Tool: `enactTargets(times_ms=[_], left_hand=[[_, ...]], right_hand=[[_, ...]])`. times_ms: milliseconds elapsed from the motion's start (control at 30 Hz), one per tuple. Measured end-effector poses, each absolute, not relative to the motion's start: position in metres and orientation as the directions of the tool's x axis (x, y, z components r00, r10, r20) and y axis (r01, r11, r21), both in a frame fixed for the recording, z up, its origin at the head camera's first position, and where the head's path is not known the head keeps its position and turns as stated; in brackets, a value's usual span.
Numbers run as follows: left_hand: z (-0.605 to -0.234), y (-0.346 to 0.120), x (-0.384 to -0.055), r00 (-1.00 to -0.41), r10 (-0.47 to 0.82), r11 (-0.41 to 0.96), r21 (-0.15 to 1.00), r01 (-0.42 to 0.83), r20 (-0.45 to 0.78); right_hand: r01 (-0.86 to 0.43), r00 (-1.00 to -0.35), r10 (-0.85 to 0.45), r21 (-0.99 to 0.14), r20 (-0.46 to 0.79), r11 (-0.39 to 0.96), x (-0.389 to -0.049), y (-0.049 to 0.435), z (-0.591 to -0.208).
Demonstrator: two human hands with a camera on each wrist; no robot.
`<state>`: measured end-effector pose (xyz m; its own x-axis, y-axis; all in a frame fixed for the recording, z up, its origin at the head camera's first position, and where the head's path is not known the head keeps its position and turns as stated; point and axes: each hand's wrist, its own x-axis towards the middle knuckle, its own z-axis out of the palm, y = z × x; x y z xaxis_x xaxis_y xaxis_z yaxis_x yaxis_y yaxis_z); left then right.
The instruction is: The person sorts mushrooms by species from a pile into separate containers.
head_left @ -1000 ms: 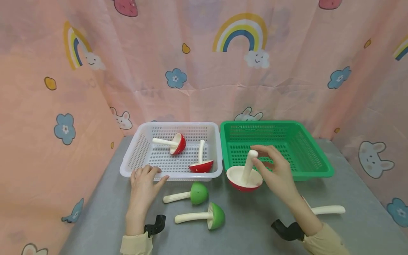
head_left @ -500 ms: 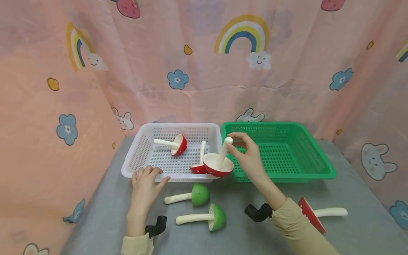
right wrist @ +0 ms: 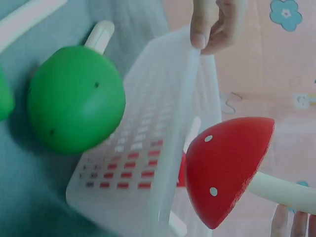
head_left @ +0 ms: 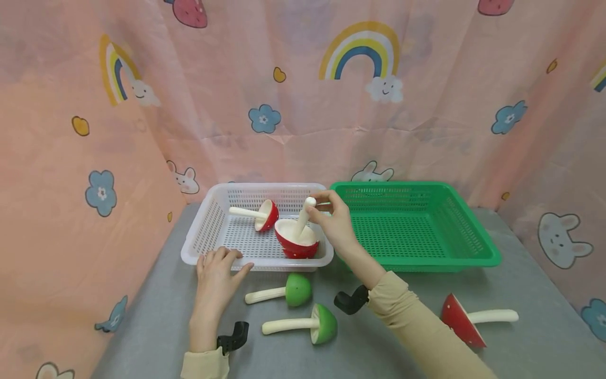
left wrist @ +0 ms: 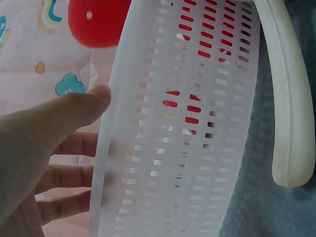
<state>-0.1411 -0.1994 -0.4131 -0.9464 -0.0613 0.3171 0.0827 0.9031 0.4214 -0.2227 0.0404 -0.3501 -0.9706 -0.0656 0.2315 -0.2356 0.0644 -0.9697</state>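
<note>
My right hand point(head_left: 335, 223) pinches the pale stem of a red toy mushroom point(right wrist: 224, 170), its white-spotted cap hanging downward over the right part of the white basket point(head_left: 276, 263). Beneath that cap, a second red mushroom point(head_left: 299, 254) lies in the basket, mostly hidden. Another red mushroom point(head_left: 269, 216) rests on its side farther back in the same basket. At the front left, my left hand point(head_left: 215, 279) grips the basket's rim; in the left wrist view the thumb sits on the near side and the fingers point(left wrist: 71, 175) reach behind it.
Two green mushrooms point(head_left: 298, 289) lie on the grey tabletop point(head_left: 379, 347) in front of the white basket. A red mushroom point(head_left: 461, 322) lies at the right, by the right sleeve. The green basket point(head_left: 426, 262) stands directly right of the white one, before a patterned pink curtain point(head_left: 303, 152).
My right hand has carried the red mushroom leftward from in front of the green basket to over the white basket. The left hand has stayed on the rim.
</note>
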Motion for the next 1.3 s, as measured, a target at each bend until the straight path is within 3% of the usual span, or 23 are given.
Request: enactTargets(times_ms=[233, 700, 867, 1133, 1300], left_hand=[[-0.413, -0.201, -0.141, -0.948, -0.067, 0.905, 0.419, 0.074, 0.312], [-0.411, -0.2, -0.142, -0.944, -0.072, 0.904, 0.422, 0.074, 0.321], [-0.411, -0.199, -0.142, -0.948, -0.075, 0.905, 0.421, 0.065, 0.308], [-0.413, -0.2, -0.143, -0.946, -0.06, 0.905, 0.418, 0.083, 0.318], [-0.414, -0.2, -0.142, -0.946, -0.061, 0.903, 0.421, 0.083, 0.318]], right_hand=[[-0.129, -0.99, -0.056, -0.991, 0.127, 0.024, -0.233, 0.008, -0.358], [-0.043, -0.998, -0.036, -0.998, 0.044, -0.048, -0.245, -0.022, -0.389], [-0.042, -0.998, -0.045, -0.999, 0.042, -0.005, -0.243, -0.026, -0.397], [-0.086, -0.996, -0.059, -0.96, 0.073, 0.267, -0.242, -0.024, -0.402], [-0.144, -0.987, -0.109, -0.947, 0.117, 0.288, -0.237, -0.016, -0.402]])
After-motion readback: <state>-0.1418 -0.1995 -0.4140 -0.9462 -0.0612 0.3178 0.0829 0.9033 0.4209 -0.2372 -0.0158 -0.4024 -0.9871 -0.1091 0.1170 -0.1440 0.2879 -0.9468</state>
